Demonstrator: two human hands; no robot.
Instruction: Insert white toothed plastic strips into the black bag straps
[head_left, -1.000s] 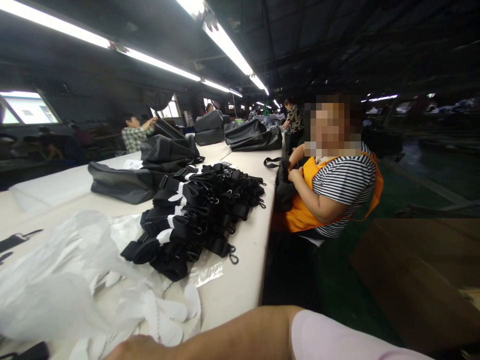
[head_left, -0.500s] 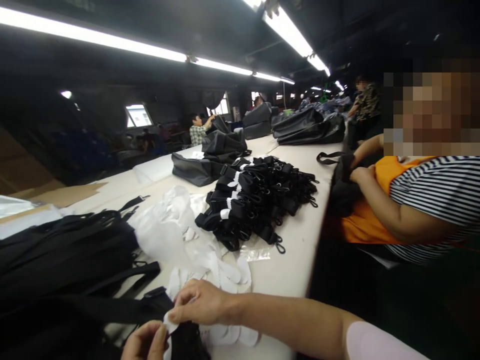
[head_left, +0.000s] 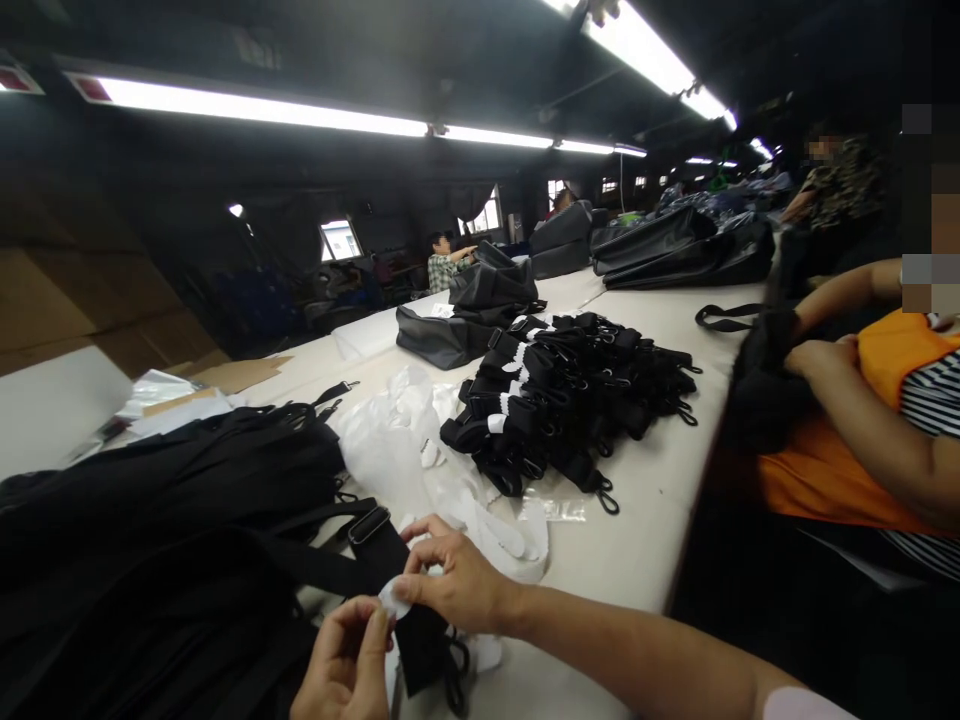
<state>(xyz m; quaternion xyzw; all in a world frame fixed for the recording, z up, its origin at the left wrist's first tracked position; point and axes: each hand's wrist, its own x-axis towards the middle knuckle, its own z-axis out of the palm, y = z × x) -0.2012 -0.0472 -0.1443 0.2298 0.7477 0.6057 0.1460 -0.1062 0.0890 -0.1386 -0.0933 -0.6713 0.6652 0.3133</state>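
My left hand (head_left: pixel 346 665) and my right hand (head_left: pixel 450 578) meet low in the view, and both pinch a small white paper piece (head_left: pixel 393 598) between fingertips. Under them runs a black strap (head_left: pixel 390 570) with a buckle, leading into a heap of black straps (head_left: pixel 150 520) at my left. More white paper pieces (head_left: pixel 495 530) lie on the table (head_left: pixel 660 500) just beyond my right hand.
A pile of folded black straps with white wraps (head_left: pixel 570 400) lies mid-table beside crumpled clear plastic (head_left: pixel 390 440). Dark bags (head_left: pixel 465 320) are stacked farther back. A seated person in an orange apron (head_left: pixel 847 440) handles a black item at the right edge. Cardboard (head_left: pixel 60 300) stands left.
The view has swung left and down. My hands, out of sight a second ago except my right forearm, are now together on the white piece over the strap.
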